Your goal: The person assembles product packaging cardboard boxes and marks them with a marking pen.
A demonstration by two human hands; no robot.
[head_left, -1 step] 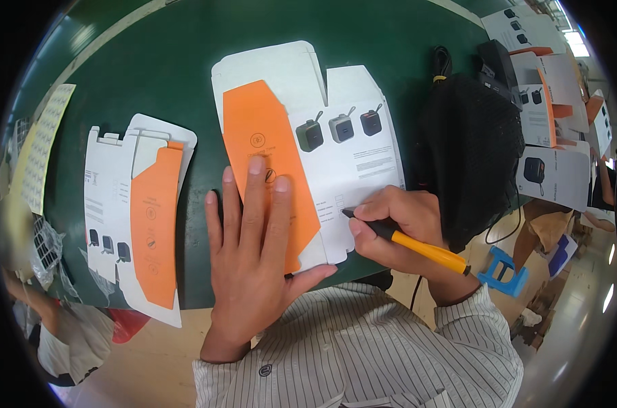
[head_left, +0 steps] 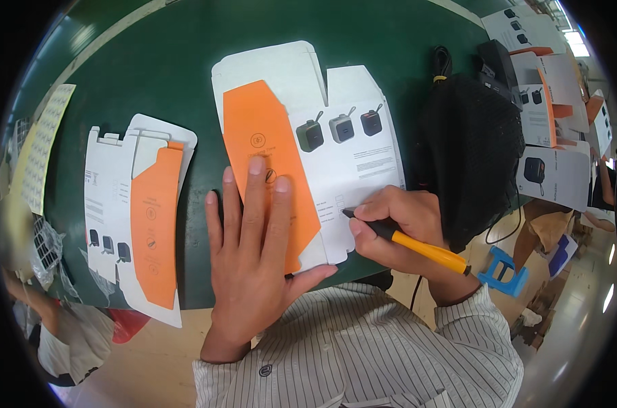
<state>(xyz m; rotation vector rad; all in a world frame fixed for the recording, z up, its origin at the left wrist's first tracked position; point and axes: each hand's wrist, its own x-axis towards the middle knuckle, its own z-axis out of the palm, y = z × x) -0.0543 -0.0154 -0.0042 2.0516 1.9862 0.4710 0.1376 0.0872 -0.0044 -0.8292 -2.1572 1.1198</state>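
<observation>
A flattened white and orange carton [head_left: 359, 153] with three printed pictures of small speakers lies on the green table in front of me. My left hand [head_left: 250, 248] rests flat on its orange panel, fingers stretched out and a little apart. In my right hand [head_left: 407, 228] is a yellow marker pen [head_left: 427, 253] with a black front end. Its tip touches or hovers just over the column of small printed boxes near the carton's lower right part. To the left of my left hand lies another flattened carton [head_left: 155, 224], turned the other way round.
Right of the carton sits a black mesh bag [head_left: 468, 149] beside a coiled black cable [head_left: 442, 62]. More flattened cartons [head_left: 556, 170] are at the far right, above a blue plastic stool [head_left: 503, 272]. A yellowish sticker sheet [head_left: 53, 136] lies at the left edge; another person's arm [head_left: 40, 299] shows below it.
</observation>
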